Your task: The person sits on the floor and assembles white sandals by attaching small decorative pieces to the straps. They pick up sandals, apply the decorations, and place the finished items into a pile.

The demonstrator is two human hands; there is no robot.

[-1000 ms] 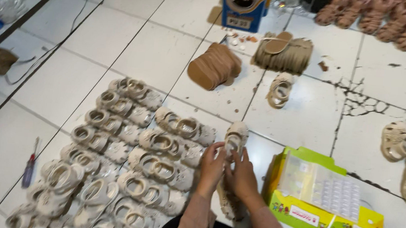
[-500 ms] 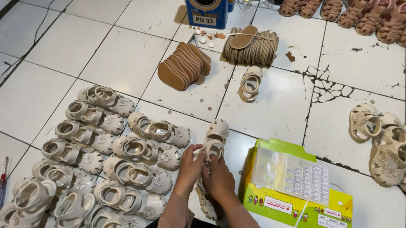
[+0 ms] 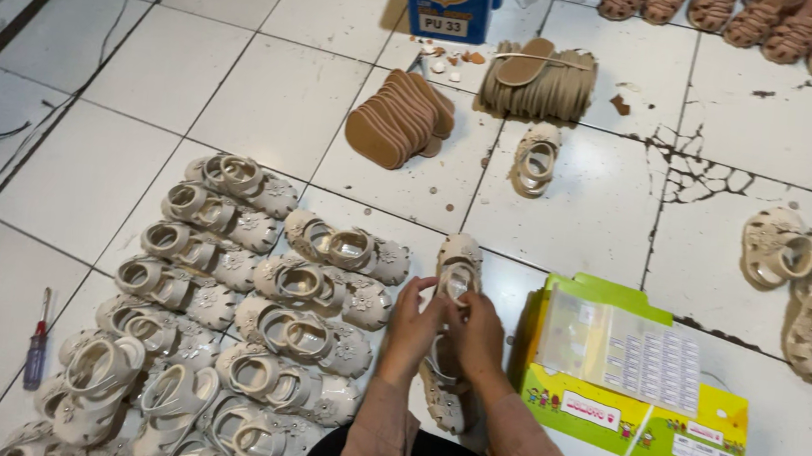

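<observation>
Cream sandal (image 3: 459, 269) is pinched by both the left hand (image 3: 413, 321) and right hand (image 3: 478, 332), fingers curled round it, so I'd keep it steady over the floor tiles (image 3: 582, 226) beside the rows of sandals (image 3: 246, 312).

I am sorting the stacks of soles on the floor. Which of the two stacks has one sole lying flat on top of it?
The greyish stack of soles, farther from the person: a single sole lies across its top. The brown stack of soles to its left has none on top.

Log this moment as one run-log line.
left hand: holds cream sandal | right hand: on same sandal | sandal rows: left | green box: right
</observation>
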